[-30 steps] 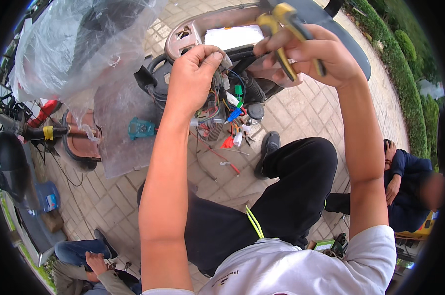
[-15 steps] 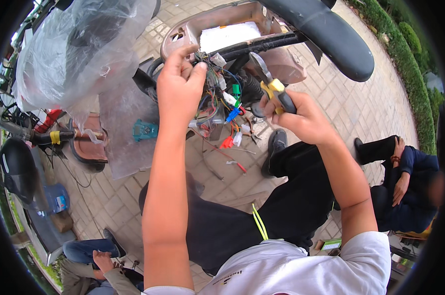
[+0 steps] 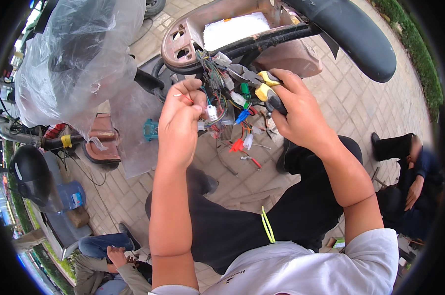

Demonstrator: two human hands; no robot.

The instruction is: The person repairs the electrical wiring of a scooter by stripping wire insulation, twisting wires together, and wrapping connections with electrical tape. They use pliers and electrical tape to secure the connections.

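- Your right hand (image 3: 298,110) is wrapped around the yellow-and-black pliers (image 3: 264,92), probably to keep the jaws facing the wire bundle (image 3: 213,73).
- Your left hand (image 3: 180,115) pinches a thin red wire (image 3: 185,98), seemingly to steady it (a white connector (image 3: 212,112) sits just beside your fingertips).
- The pliers lie off the brown body panel's (image 3: 179,60) near edge, jaws toward upper left, long axis slanting down to your right palm.
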